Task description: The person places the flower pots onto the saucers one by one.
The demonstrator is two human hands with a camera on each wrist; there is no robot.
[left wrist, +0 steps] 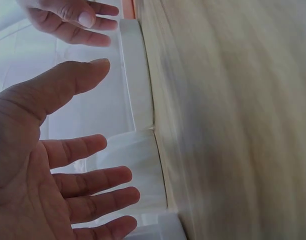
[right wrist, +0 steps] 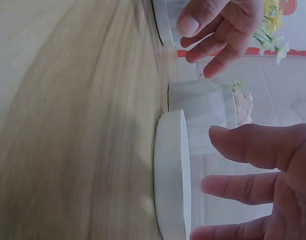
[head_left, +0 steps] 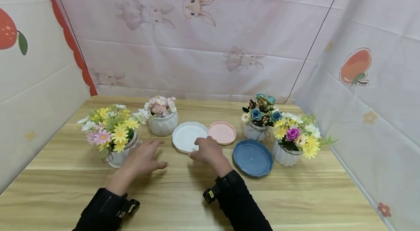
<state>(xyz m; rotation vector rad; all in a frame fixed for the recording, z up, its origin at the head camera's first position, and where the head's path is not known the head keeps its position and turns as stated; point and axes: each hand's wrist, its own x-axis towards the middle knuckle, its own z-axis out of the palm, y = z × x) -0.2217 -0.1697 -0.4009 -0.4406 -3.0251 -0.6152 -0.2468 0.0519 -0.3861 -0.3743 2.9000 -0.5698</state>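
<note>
My left hand [head_left: 142,160] is spread with nothing in it, just right of a white pot [head_left: 122,155] of yellow and pink flowers. In the left wrist view its fingers [left wrist: 100,180] reach out apart from one another. The right hand [head_left: 208,149] is over the near right edge of a white scalloped plate [head_left: 187,134], thumb and fingers apart. Whether a fingertip touches that plate is hard to tell. In the right wrist view the plate [right wrist: 172,175] lies flat on the wood, close to the fingers. Behind it stands a white pot [head_left: 163,124] of pink flowers.
A small pink plate [head_left: 222,132] lies beside the white one. To the right are a blue plate [head_left: 252,158], a pot [head_left: 252,131] of blue roses and a pot [head_left: 286,155] of yellow and purple flowers. Printed cloth [head_left: 203,63] encloses the wooden table [head_left: 177,202].
</note>
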